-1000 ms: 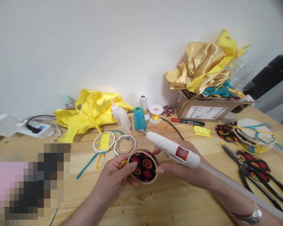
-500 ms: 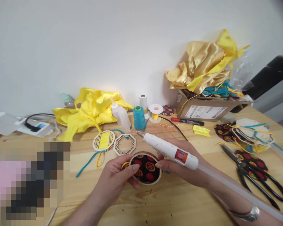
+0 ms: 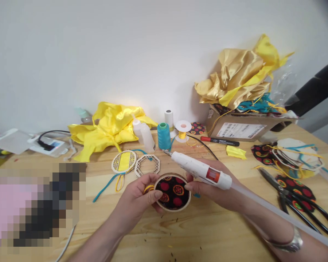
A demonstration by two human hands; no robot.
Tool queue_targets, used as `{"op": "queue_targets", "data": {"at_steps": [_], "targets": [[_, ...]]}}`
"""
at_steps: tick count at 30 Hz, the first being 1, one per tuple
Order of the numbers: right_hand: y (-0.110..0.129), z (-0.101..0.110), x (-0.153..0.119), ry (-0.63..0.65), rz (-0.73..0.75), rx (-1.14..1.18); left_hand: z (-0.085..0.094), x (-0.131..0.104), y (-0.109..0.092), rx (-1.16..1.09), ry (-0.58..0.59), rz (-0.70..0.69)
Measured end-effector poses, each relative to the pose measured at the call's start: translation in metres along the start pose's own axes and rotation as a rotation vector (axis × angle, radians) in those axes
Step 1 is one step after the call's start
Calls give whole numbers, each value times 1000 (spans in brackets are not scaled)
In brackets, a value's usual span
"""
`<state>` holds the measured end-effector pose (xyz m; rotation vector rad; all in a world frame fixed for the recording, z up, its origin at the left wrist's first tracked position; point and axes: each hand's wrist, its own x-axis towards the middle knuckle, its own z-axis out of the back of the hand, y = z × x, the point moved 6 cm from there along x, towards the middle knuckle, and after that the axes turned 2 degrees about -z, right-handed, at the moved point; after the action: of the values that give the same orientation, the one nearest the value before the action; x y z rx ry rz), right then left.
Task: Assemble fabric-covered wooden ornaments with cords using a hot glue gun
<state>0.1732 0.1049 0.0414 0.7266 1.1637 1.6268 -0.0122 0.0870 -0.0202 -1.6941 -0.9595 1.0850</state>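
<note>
Between my two hands is a round wooden frame [image 3: 172, 192] with dark fabric, red and yellow patterned, inside its pale rim. My left hand [image 3: 142, 196] is closed on its left side, thumb over the rim onto the fabric, with yellow cord by the fingers. My right hand [image 3: 207, 189] pinches the right edge between thumb and fingers. A white hot glue gun [image 3: 200, 169] lies across the top of that hand, nozzle pointing up and left; its handle is hidden behind the hand. A long clear glue stick [image 3: 273, 209] runs from its back along my right forearm.
Beyond the hands lie an octagonal lattice frame [image 3: 147, 166] and a round lattice frame [image 3: 116, 165]. Behind stand a teal thread cone [image 3: 164, 136] and squeeze bottles [image 3: 147, 137]. Black-handled scissors [image 3: 292, 198] lie right, near a cardboard box [image 3: 235, 125]. A pixelated patch covers the lower left.
The frame has tipped slightly, so more of its fabric faces me and the left thumb sits nearer its edge. Both hands keep their hold. The whole view has shifted a little.
</note>
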Motion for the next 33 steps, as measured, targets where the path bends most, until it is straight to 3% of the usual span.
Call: {"op": "queue_targets", "data": {"at_steps": [7, 13, 33], "targets": [[-4, 0, 3, 2, -22, 15, 0, 1, -1, -13, -6, -22], [-4, 2, 4, -18, -10, -22, 8, 1, -5, 85, -147, -22], [-19, -3, 8, -1, -66, 90, 15, 3, 3, 76, -177, 31]]}}
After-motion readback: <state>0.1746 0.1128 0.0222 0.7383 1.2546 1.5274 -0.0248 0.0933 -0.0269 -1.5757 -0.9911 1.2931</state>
